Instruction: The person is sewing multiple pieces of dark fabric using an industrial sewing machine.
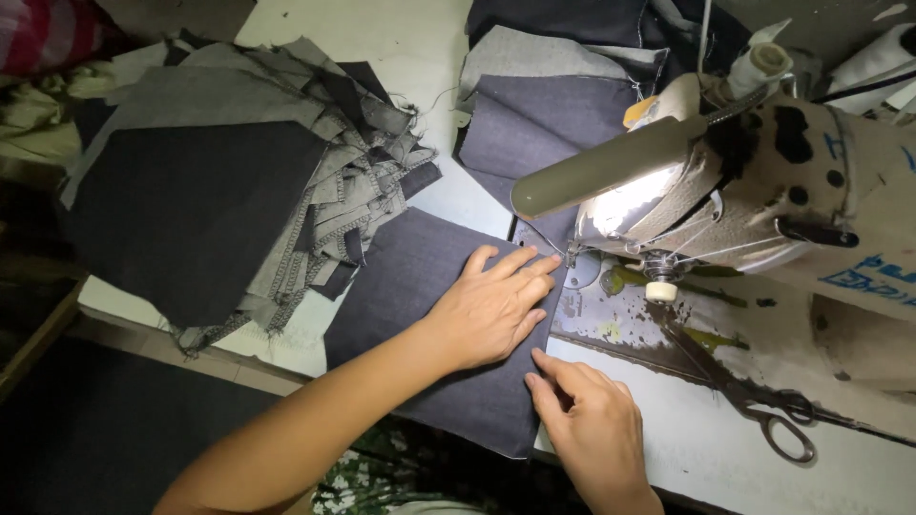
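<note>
Fingers [523, 272] pin dark cloth [420, 286]; its right edge by needle.

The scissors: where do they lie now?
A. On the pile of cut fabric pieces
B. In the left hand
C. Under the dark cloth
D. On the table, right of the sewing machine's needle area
D: the scissors lie on the table, below the sewing machine, untouched by either hand.

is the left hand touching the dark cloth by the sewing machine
Touching. The head view shows the left hand lying flat, palm down, on the dark cloth, fingers spread toward the sewing machine, with no gap visible beneath it.
</note>
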